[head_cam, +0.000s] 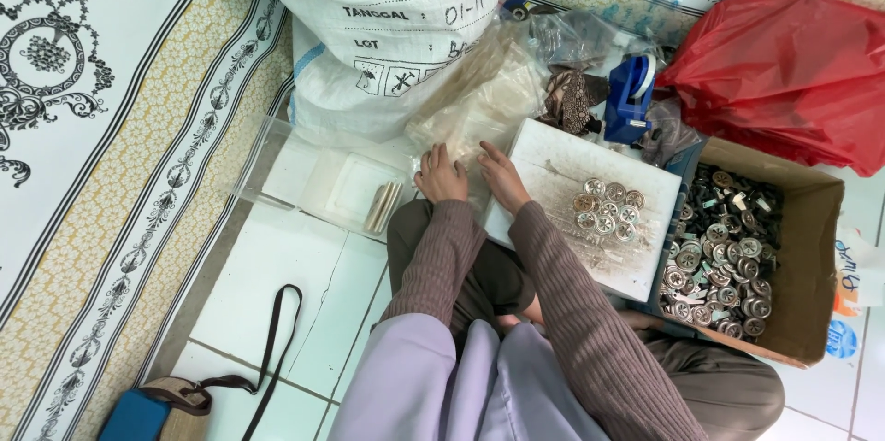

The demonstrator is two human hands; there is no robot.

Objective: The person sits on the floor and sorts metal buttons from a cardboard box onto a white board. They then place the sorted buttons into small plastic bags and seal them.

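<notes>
Both hands worked together at a stack of clear plastic bags point(479, 105): the left hand point(441, 176) and right hand point(502, 174) lay side by side, fingers curled on its edge. Beside them a white tray point(562, 164) held a cluster of metal buttons point(608, 209). A cardboard box point(811, 257) held many more buttons point(724, 266).

White printed sack point(378, 26) stands at top centre. Red plastic bag point(784, 72) lies top right, blue tape dispenser point(631, 95) beside it. Brown strap point(272, 349) and blue pouch point(136, 415) lie lower left. Patterned mat point(101, 128) covers left.
</notes>
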